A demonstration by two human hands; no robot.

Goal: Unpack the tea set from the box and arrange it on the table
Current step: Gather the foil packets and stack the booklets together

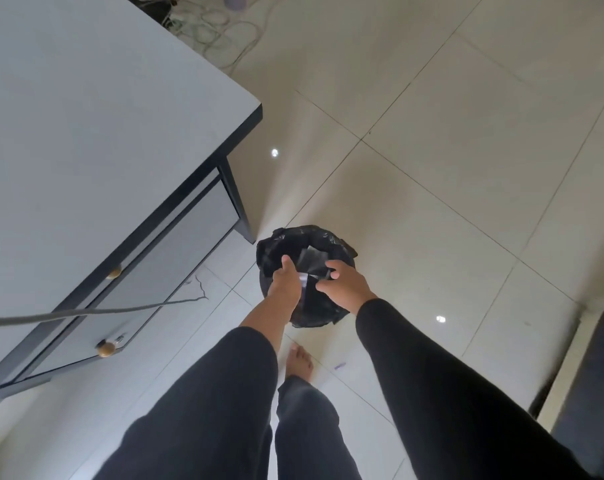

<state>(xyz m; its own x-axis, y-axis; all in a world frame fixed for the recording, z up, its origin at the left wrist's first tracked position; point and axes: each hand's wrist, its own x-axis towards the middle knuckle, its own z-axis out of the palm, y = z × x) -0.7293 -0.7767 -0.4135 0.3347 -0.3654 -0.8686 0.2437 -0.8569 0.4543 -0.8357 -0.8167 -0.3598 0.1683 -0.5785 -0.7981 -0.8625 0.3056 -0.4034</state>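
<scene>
Fingers pinching wrapper over bin

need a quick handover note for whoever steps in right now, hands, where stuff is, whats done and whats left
Left hand: over the bin, fingers curled on a clear plastic wrapper.
Right hand: pinches the same wrapper from the other side.
Bin: black-lined, on the floor beside the table corner.
Done: the wrapper is held right over the bin opening, not yet let go.
Left: drop the wrapper in. No tea set or box shows in this view, and the visible table top has no pieces on it, so how far unpacking has got cannot be told.
</scene>
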